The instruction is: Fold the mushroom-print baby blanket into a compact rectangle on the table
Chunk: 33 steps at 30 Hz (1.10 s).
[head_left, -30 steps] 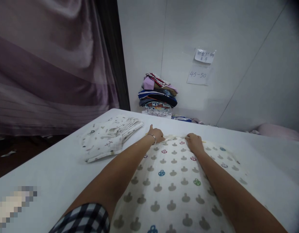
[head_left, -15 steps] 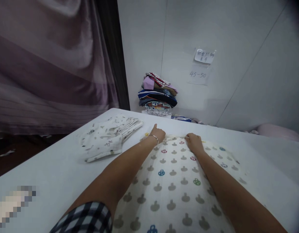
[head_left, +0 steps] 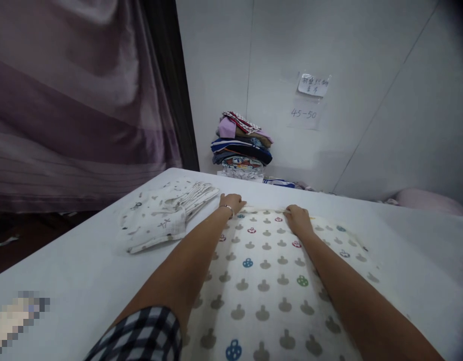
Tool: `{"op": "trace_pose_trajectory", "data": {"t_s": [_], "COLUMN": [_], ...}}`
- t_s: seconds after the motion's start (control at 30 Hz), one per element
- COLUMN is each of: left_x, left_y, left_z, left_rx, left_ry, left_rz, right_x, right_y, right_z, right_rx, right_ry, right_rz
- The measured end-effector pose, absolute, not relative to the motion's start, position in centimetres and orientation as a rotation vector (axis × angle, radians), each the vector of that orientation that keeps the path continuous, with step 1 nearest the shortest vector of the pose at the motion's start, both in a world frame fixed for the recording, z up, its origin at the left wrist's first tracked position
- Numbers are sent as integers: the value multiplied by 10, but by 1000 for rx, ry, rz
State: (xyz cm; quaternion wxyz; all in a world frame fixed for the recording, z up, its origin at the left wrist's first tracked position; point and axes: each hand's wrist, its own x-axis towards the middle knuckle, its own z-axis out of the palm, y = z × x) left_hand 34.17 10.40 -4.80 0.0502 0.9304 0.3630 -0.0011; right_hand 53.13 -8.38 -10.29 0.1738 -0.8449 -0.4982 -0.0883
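A white cloth (head_left: 263, 286) printed with grey, blue, red and green mushroom shapes lies spread on the white table, reaching from its far side towards me. At the cloth's far edge, my left hand (head_left: 233, 202) has its fingers closed on the left part of the hem. My right hand (head_left: 299, 220) pinches the same edge farther right, the hem stretched between both hands. Part of the cloth extends to the right beyond my right forearm. My fingertips are partly hidden by the backs of my hands.
Left of the cloth lies a folded white patterned cloth (head_left: 156, 215) on the table (head_left: 73, 281). Behind the table rises a stack of folded fabrics (head_left: 242, 145) against the wall. Paper signs (head_left: 310, 100) hang there. A mauve curtain (head_left: 66, 110) drapes at the left.
My left hand has shifted left along the far edge, and its extended finger has drawn in. More of the hem shows between my hands. My right hand keeps its place on the cloth.
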Motion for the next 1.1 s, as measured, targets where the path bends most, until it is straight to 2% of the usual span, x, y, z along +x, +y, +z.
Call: {"op": "trace_pose_trajectory", "data": {"t_s": [0.23,0.43,0.7,1.1], "left_x": [318,312,320,327], "left_y": [116,131,122,117], "left_z": [-38,-37,-35,-57], "left_rx": [2726,2871,3029,2667], "left_ry": [1024,915,1069,1298], "left_rz": [-125,-240,8,157], "right_x": [532,533,532,534], "right_y": [-83,-83,-83,-83], "right_z": [-103,-106,-106,-107], "right_rx": [-2401,-2395,-2397,-2381], "right_ry": [-1409,-1414,-1418,-1409], "right_rz": [-244,-263,-268,-254]}}
